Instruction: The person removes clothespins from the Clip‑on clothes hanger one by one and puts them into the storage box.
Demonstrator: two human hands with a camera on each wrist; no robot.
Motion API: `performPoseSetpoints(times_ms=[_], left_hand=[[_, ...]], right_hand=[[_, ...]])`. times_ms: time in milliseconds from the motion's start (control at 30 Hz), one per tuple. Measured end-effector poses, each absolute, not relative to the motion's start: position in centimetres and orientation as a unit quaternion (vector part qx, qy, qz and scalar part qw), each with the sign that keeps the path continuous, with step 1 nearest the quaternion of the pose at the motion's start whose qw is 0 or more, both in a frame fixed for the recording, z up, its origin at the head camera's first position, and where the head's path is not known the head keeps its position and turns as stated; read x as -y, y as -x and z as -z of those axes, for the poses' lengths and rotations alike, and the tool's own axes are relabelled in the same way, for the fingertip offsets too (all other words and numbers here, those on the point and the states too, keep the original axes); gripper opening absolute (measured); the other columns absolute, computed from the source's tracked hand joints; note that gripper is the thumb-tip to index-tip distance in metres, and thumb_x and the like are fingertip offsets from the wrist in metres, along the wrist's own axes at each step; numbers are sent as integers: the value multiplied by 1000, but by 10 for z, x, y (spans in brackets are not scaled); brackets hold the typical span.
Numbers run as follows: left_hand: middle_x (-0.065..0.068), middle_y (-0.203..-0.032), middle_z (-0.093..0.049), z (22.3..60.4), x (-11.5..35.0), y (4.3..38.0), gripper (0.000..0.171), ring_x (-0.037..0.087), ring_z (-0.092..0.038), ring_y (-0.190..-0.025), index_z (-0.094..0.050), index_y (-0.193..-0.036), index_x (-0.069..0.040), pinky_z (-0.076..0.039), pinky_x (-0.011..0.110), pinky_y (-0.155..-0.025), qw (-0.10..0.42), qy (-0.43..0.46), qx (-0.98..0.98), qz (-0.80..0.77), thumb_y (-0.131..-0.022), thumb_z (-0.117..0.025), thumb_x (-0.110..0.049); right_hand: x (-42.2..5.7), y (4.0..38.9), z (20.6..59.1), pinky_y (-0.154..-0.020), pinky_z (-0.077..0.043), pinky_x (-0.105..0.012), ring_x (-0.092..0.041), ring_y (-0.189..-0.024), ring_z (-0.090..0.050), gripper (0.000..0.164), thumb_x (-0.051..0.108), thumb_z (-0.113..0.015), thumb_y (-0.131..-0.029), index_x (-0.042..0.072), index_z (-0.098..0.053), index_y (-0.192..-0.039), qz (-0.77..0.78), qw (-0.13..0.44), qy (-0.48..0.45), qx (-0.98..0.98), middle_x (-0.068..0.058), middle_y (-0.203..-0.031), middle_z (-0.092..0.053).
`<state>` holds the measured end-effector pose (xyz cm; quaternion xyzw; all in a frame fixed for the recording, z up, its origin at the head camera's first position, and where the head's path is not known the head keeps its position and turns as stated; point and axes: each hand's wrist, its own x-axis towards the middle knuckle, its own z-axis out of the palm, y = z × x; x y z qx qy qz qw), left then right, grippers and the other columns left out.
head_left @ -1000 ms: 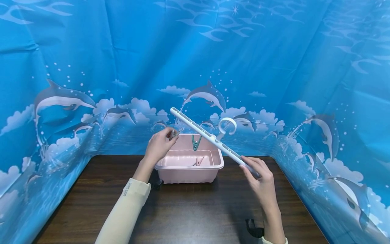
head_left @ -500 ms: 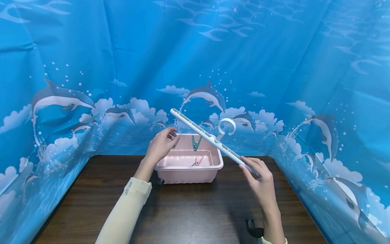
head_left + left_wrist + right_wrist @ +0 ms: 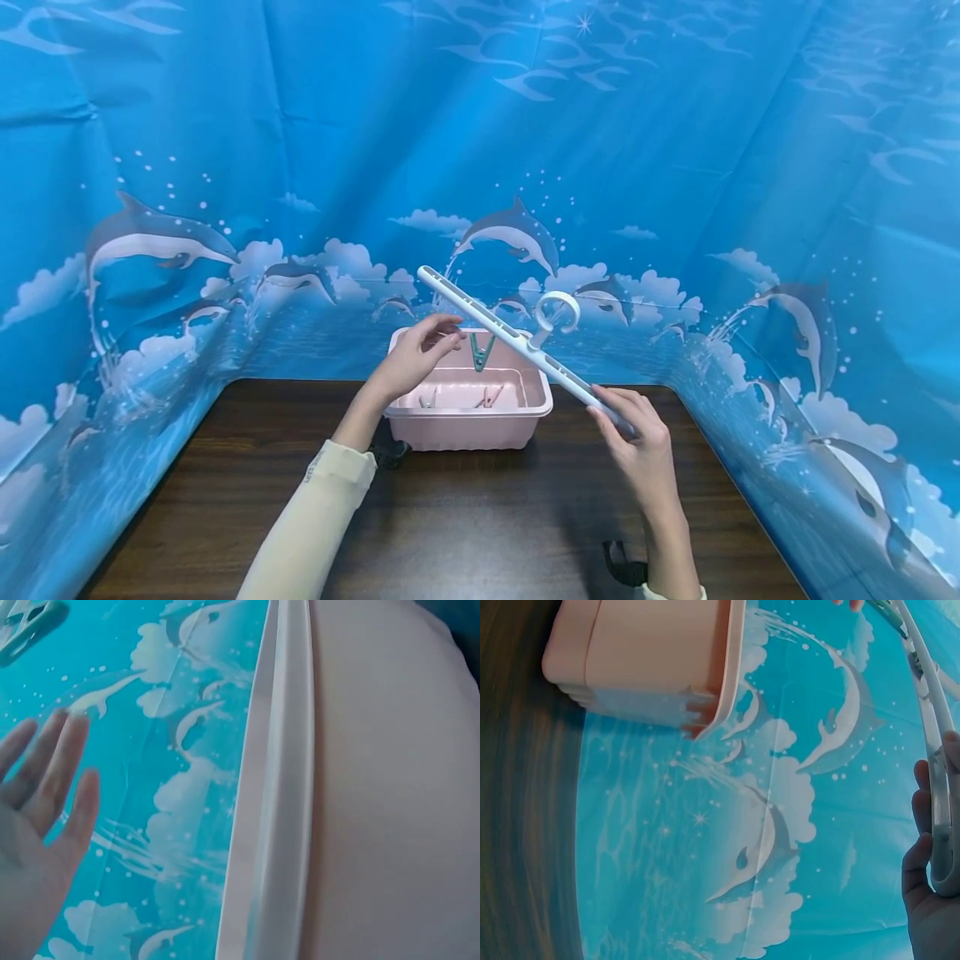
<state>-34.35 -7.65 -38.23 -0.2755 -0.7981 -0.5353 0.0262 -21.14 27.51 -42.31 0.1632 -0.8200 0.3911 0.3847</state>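
Note:
My left hand (image 3: 417,357) is over the left part of a pink plastic bin (image 3: 465,429), with nothing in its fingers. In the left wrist view its fingers (image 3: 54,776) are spread. My right hand (image 3: 637,442) grips the lower right end of a white clothes hanger (image 3: 502,327), tilted with its far end up; its round hook points upward. A green clothespin (image 3: 481,353) hangs at the hanger's bar, just right of my left fingertips. Inside the bin lie a reddish clothespin (image 3: 489,398) and a small pale one (image 3: 427,400).
A dark wooden table (image 3: 480,517) carries the bin near its back edge. A blue dolphin-print curtain (image 3: 480,125) surrounds the table at the back and sides. Black straps (image 3: 626,567) show at the wrists.
A second ago my left hand pinched a small pale clothespin; it has let go, and one now lies in the bin. The left hand has moved right, toward the green clothespin.

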Motion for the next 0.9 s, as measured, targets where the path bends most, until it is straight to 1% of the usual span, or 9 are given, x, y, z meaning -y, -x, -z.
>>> performPoseSetpoints(times_ms=[100,167,267,367,500,600,700,833,900], left_hand=[[14,-141,-65,385,70,342,49,32,-68,-131,-51,-157,-16,-54,54,-112,-11,304,779,548,-113,-58,-34],[14,-136,-68,386,64,340,47,30,-70,-128,-53,-156,-16,-57,52,-109,-21,314,771,553,-112,-61,-33],[11,-125,-74,389,57,337,39,26,-72,-121,-63,-146,-16,-60,44,-104,-24,324,764,557,-111,-63,-32],[10,-114,-77,391,52,335,29,26,-74,-112,-70,-135,-15,-62,37,-98,-24,329,752,571,-110,-64,-30],[8,-109,-77,393,49,335,24,28,-74,-108,-73,-128,-15,-62,33,-94,-23,328,743,584,-110,-64,-29],[9,-110,-76,393,48,335,24,28,-73,-109,-73,-126,-15,-61,34,-95,-28,328,742,584,-111,-63,-31],[9,-111,-75,392,49,335,23,28,-71,-109,-73,-125,-15,-60,38,-97,-29,324,742,586,-111,-64,-31],[6,-115,-77,392,52,333,22,25,-72,-113,-75,-123,-18,-60,43,-100,-14,308,754,580,-109,-66,-33],[6,-120,-78,392,53,331,26,25,-73,-117,-76,-127,-19,-60,45,-103,-1,301,759,577,-108,-67,-35]], right_hand=[[-273,211,422,-93,-50,-6,-4,-110,-61,46,-6,-83,-89,12,-78,-131,-394,385,-171,817,-8,-120,-77],[-272,211,422,-93,-49,-5,-4,-110,-61,47,-7,-83,-89,12,-78,-131,-396,385,-174,815,-8,-120,-77],[-270,211,422,-93,-50,-6,-6,-110,-62,46,-6,-83,-89,12,-78,-131,-398,386,-175,814,-8,-120,-76],[-268,211,423,-93,-50,-6,-11,-109,-63,45,-4,-82,-91,12,-78,-132,-401,382,-176,814,-8,-121,-76],[-267,211,424,-92,-50,-6,-14,-108,-64,44,-3,-82,-92,14,-77,-133,-399,379,-167,818,-6,-121,-76],[-267,211,423,-92,-50,-5,-11,-108,-63,44,-3,-82,-92,14,-78,-132,-397,380,-162,820,-6,-121,-76],[-268,210,422,-92,-49,-5,-9,-108,-62,42,-1,-82,-92,14,-78,-132,-395,378,-162,822,-6,-121,-76],[-269,210,420,-92,-49,-5,-9,-110,-62,41,2,-82,-93,15,-78,-132,-388,376,-165,825,-5,-122,-76],[-269,209,420,-92,-49,-5,-9,-110,-62,41,2,-82,-94,15,-78,-132,-384,376,-165,827,-5,-122,-76]])
